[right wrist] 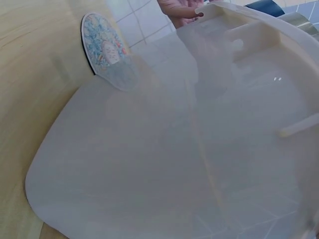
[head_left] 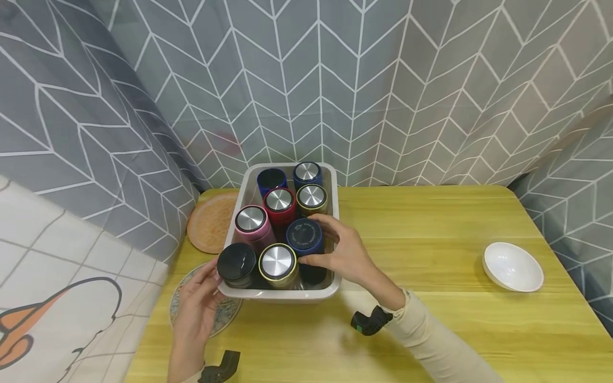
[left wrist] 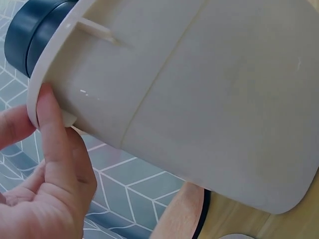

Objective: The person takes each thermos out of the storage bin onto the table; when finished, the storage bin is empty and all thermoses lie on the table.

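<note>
A white plastic bin (head_left: 330,290) holds several upright bottles. My left hand (head_left: 198,300) grips the bin's rim at its front left corner; in the left wrist view its fingers (left wrist: 55,134) curl over the rim. My right hand (head_left: 348,252) pinches a navy-lidded bottle (head_left: 305,235) inside the bin, thumb in front and fingers behind. Near it stand a black-lidded bottle (head_left: 237,261), a yellow-rimmed silver-lidded bottle (head_left: 278,262), a pink bottle (head_left: 251,219) and a red bottle (head_left: 280,201). The right wrist view shows the bin's wall (right wrist: 134,149), with the right hand out of sight.
A white bowl (head_left: 513,267) sits toward the right of the wooden table (head_left: 412,223). Left of the bin lie a round tan mat (head_left: 210,223) and a patterned round mat (head_left: 225,314), partly hidden. A patterned grey curtain (head_left: 335,96) hangs behind.
</note>
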`<act>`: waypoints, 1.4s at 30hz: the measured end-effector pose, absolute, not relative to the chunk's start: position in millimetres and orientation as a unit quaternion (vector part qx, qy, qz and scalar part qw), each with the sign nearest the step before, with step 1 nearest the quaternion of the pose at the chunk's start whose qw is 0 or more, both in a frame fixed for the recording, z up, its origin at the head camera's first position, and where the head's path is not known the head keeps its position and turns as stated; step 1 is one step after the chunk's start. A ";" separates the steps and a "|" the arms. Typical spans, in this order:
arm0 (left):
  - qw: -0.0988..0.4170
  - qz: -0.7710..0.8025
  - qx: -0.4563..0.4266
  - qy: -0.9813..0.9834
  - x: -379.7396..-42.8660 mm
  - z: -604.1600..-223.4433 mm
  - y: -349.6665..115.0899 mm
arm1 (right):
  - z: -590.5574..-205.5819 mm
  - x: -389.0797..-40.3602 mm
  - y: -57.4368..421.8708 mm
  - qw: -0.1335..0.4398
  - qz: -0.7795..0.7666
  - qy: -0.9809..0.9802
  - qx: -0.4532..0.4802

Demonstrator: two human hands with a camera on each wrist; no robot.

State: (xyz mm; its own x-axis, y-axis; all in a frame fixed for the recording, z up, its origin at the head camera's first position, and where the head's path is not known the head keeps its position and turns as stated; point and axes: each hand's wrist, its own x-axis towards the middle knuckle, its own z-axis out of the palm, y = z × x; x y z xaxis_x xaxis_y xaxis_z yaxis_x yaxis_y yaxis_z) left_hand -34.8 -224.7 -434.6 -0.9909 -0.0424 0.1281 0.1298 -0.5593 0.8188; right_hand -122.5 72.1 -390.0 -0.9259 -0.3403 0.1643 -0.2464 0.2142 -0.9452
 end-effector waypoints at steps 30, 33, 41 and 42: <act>0.047 -0.910 -0.116 -0.395 -39.9 -447.3 -225.7 | -300.7 -103.4 114.1 -0.144 -0.703 0.634 -0.287; 0.044 -0.909 -0.118 -0.397 -40.7 -448.4 -225.8 | -293.4 -102.0 120.9 -0.159 -0.714 0.607 -0.311; 0.044 -0.914 -0.122 -0.384 -41.0 -448.2 -226.0 | -281.6 -99.9 144.1 -0.197 -0.737 0.554 -0.332; 0.043 -0.915 -0.123 -0.382 -40.9 -448.2 -226.1 | -281.1 -100.1 147.2 -0.201 -0.738 0.554 -0.327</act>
State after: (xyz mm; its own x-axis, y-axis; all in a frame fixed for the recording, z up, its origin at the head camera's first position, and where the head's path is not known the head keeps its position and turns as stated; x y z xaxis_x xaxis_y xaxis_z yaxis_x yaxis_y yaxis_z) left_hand -40.9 -226.1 -448.2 -0.9658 0.0152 0.2590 0.1737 -0.7038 0.6888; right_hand -100.1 147.2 -281.1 -0.7054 -0.0661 0.7058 -0.6593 -0.3044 -0.6875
